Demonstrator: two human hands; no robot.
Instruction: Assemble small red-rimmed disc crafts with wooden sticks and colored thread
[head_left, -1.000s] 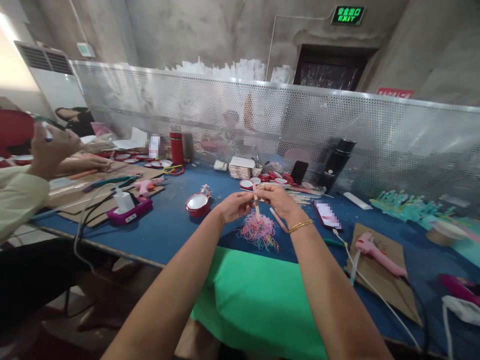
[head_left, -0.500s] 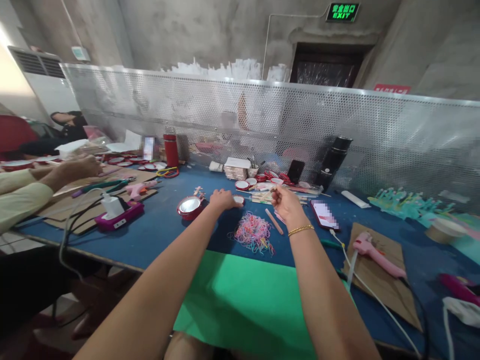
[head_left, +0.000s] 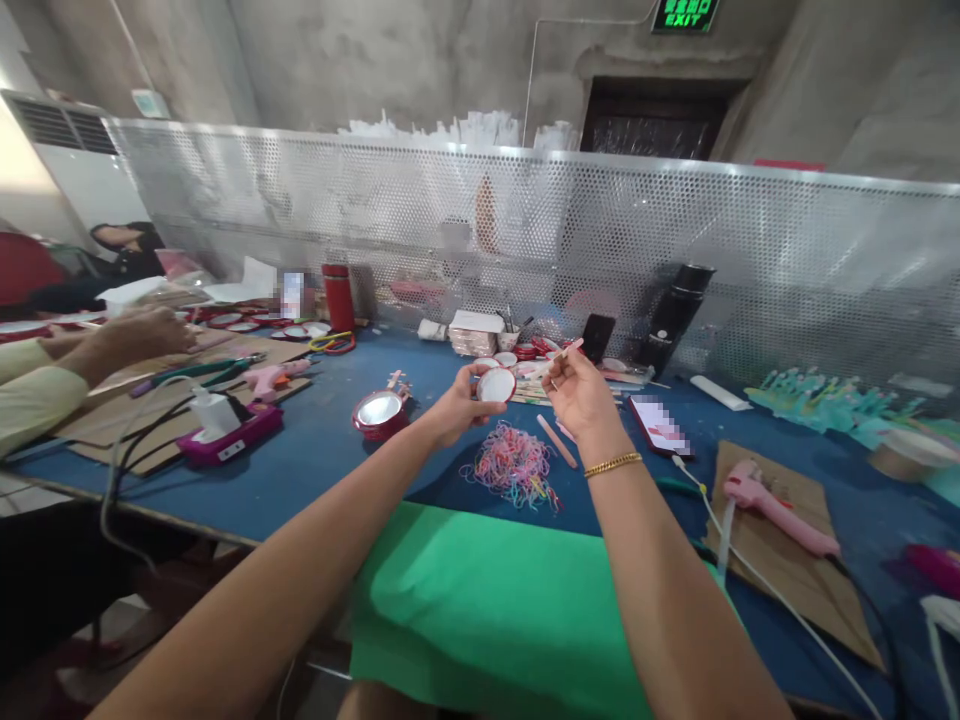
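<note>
My left hand (head_left: 456, 408) grips a small round white disc with a red rim (head_left: 496, 386), raised above the blue table. Beside it, my right hand (head_left: 576, 398) pinches a thin pale stick (head_left: 574, 347), slanting up to the right. Disc and stick are apart. Below the hands lies a tangled heap of multicoloured threads (head_left: 514, 468), and a pinkish stick (head_left: 557, 442) rests at its right. Left of my left hand stands a red round piece with a white top (head_left: 379, 412), a small pegged part at its back. More red-rimmed discs (head_left: 529, 350) are piled behind.
A pink glue gun (head_left: 780, 512) lies on cardboard (head_left: 817, 590) at right, near a phone (head_left: 660, 425) and its cable. A purple power strip (head_left: 232, 440) is at left, before a co-worker's hands (head_left: 142, 340). A perforated metal panel (head_left: 360, 220) closes off the back.
My left hand has lifted the red-rimmed disc off the table and brought it up and right, towards my right hand. The pale stick in my right hand now shows more plainly.
</note>
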